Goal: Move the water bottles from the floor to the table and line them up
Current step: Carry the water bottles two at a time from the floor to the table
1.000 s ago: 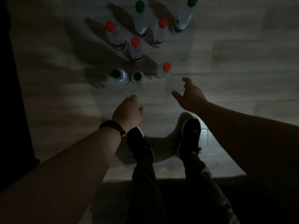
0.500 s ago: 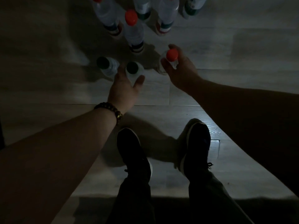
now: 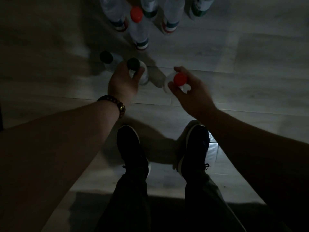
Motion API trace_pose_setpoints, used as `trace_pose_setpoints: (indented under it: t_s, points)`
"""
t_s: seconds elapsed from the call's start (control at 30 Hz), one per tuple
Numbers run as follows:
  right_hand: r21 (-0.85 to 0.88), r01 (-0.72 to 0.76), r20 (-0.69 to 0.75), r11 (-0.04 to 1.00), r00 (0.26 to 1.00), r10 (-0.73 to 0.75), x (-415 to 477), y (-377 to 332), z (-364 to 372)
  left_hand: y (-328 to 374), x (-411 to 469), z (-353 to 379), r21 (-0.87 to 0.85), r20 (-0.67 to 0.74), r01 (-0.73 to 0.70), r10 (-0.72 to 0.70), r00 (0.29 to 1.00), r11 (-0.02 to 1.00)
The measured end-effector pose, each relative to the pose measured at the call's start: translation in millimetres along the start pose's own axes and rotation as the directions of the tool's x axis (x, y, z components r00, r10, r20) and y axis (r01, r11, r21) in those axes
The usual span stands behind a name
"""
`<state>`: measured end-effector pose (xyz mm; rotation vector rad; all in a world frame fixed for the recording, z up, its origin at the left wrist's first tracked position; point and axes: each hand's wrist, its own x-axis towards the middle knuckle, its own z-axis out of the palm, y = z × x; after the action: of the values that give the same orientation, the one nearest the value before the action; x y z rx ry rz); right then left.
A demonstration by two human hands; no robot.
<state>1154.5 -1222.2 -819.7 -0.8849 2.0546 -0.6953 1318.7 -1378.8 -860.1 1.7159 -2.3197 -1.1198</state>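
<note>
In dim light, several clear water bottles stand on the pale wood floor ahead of me. My left hand (image 3: 122, 81) grips the neck of a green-capped bottle (image 3: 143, 73) just under its cap. Around the neck of a red-capped bottle (image 3: 180, 79) my right hand (image 3: 192, 91) is closed. Another green-capped bottle (image 3: 108, 60) stands just left of my left hand. A red-capped bottle (image 3: 138, 29) stands farther ahead, with more bottles (image 3: 170, 19) behind it, cut off by the top edge.
My two dark shoes (image 3: 132, 148) are planted on the floor (image 3: 250, 72) below my hands. A beaded bracelet (image 3: 115, 102) is on my left wrist. The left edge and the bottom of the view are in deep shadow.
Both hands reached forward from open to the nearest bottles and closed on their necks. The red-capped bottle in my right hand has come toward me.
</note>
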Motion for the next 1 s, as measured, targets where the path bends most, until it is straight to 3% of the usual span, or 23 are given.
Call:
trace_pose_setpoints:
  t_s: [0.3,0.43,0.6,0.83,1.0]
  points:
    - [-0.015,-0.064,0.018,0.998,0.998,0.065,-76,-63,-57,63,-90,-89,0.066,-0.048,-0.021,0.024,0.999,0.998]
    - [0.02,-0.076,0.046,0.997,0.996,0.075,-125,-122,-111,120,-143,-154,-0.028,-0.036,-0.086,0.085,0.996,0.996]
    - [0.09,-0.088,0.024,0.992,0.996,0.086,-199,-222,-193,205,-207,-253,-0.157,0.055,-0.059,0.069,0.996,0.986]
    - [0.155,0.015,-0.143,0.988,0.99,0.007,-309,-345,-294,312,-283,-389,-0.242,-0.057,-0.231,0.224,0.973,0.942]
    - [0.209,0.112,-0.354,0.971,0.935,-0.032,-358,-392,-338,365,-299,-455,-0.192,-0.005,-0.433,0.44,0.898,0.881]
